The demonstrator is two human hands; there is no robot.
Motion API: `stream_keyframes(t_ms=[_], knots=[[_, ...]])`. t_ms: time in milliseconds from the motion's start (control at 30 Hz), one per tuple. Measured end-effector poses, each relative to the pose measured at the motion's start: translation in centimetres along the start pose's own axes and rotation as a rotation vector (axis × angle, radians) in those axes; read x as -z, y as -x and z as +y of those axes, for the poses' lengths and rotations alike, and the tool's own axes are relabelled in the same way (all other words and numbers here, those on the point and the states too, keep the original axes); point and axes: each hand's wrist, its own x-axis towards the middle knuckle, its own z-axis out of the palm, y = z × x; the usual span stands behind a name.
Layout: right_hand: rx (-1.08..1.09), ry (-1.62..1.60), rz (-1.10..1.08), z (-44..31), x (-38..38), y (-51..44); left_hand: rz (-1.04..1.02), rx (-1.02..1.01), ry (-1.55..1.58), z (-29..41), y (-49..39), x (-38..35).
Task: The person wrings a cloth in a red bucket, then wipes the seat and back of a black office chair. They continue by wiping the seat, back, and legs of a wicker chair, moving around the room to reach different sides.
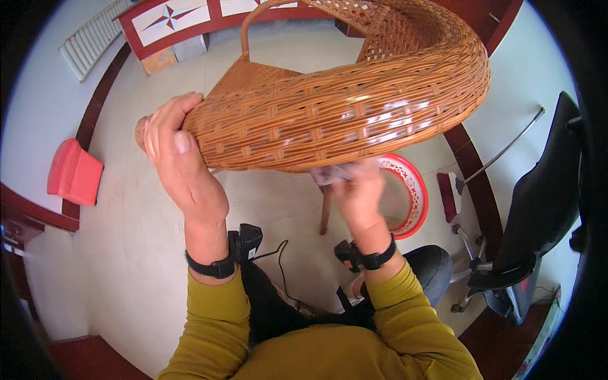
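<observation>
A brown woven wicker armchair (327,118) fills the upper middle, its thick rounded arm crossing in front of me. My left hand (178,147) grips the left end of that arm, thumb on top of the weave. Under the arm's lower edge, my right hand (358,192) holds a crumpled pale cloth (332,174) against the wicker; motion blurs the hand. The cloth is partly hidden by the arm and fingers. One chair leg (325,211) shows below. Just beyond my right hand, a red-rimmed basin (418,199) with cloudy water sits on the floor.
A red plastic bin (76,173) stands by the left wall. To the right are a broom (449,194) and a black office chair (536,204). A red-and-white counter (171,23) and a white radiator (92,40) lie beyond. A black cable (281,261) hangs by my legs.
</observation>
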Motion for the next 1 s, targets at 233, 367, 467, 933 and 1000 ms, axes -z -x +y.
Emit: stream_keyframes(t_ms=[233, 367, 467, 933, 1000], knots=[[-0.528, -0.699, 0.117, -1.4, -3.5, 11.0, -0.015, -0.016, 0.032, -0.6, 0.2, 0.3], [-0.604, -0.648, 0.494, 1.5, -1.3, 6.5, -0.021, -0.035, 0.051, -0.7, 0.3, 0.2], [-0.516, -0.934, 0.587, 2.4, -1.4, 2.7, 0.000, -0.009, 0.075, -0.6, 0.3, 0.0], [-0.952, -0.695, 0.157, 0.0, -5.9, 12.6, 0.014, -0.003, 0.070, -0.9, 0.2, -0.1], [-0.684, -0.789, 0.172, -1.3, -5.3, 11.2, 0.015, -0.019, 0.060, -0.9, 0.1, 0.2]])
